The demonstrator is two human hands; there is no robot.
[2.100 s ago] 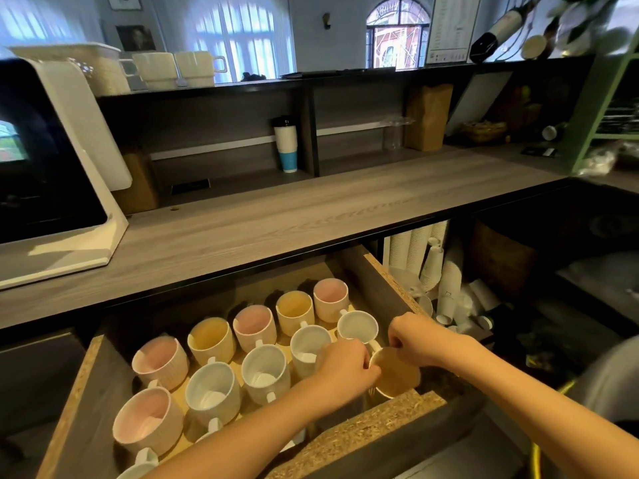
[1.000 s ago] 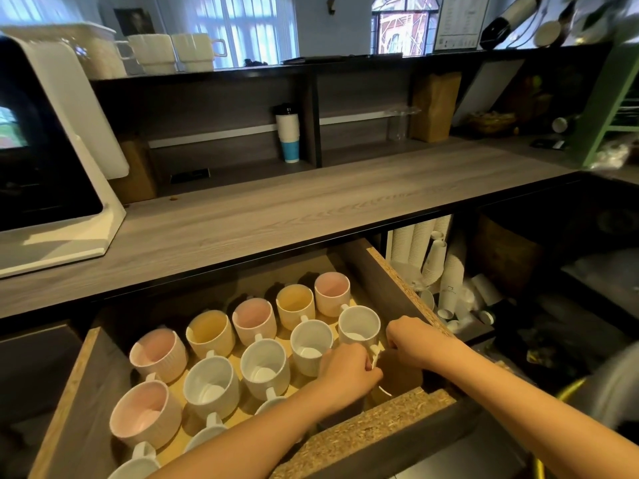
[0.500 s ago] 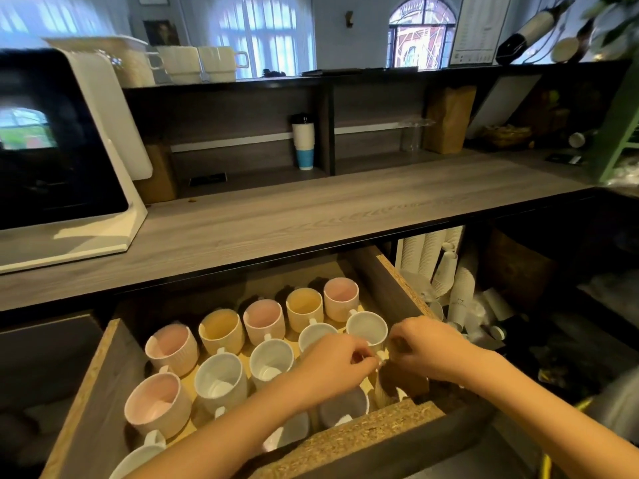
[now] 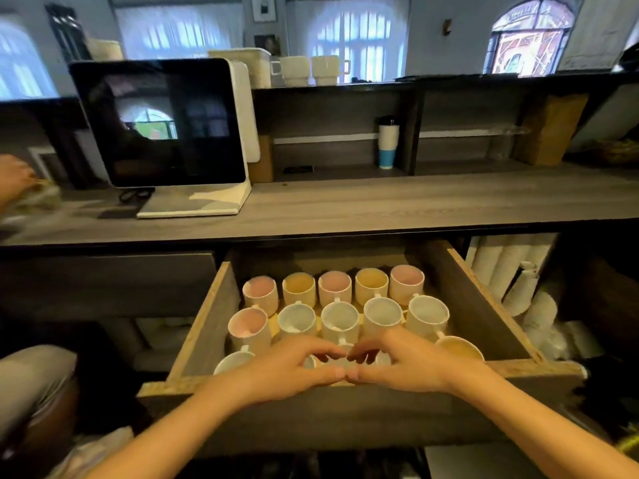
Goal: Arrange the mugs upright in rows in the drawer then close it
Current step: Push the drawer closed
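The wooden drawer (image 4: 207, 323) stands pulled out under the counter, with mugs upright in rows. Its back row (image 4: 334, 288) alternates pink and yellow insides. The middle row (image 4: 339, 321) has a pink mug at the left, then white ones. In the front row a white mug (image 4: 232, 361) stands at the left and a yellow mug (image 4: 460, 347) at the right. My left hand (image 4: 294, 369) and my right hand (image 4: 411, 364) meet over the middle of the front row, thumbs touching. Their curled fingers ring a white mug (image 4: 342, 361), which is mostly hidden.
A grey counter (image 4: 397, 202) runs above the drawer, carrying a dark screen on a white stand (image 4: 162, 122). Another person's hand (image 4: 14, 178) works at the far left. Stacked paper cups (image 4: 511, 271) fill the shelf to the right. A tumbler (image 4: 388, 143) stands in the back shelf.
Both my hands have moved left from the front right corner to the middle of the front row. The yellow mug now stands free at the front right. My view has swung left.
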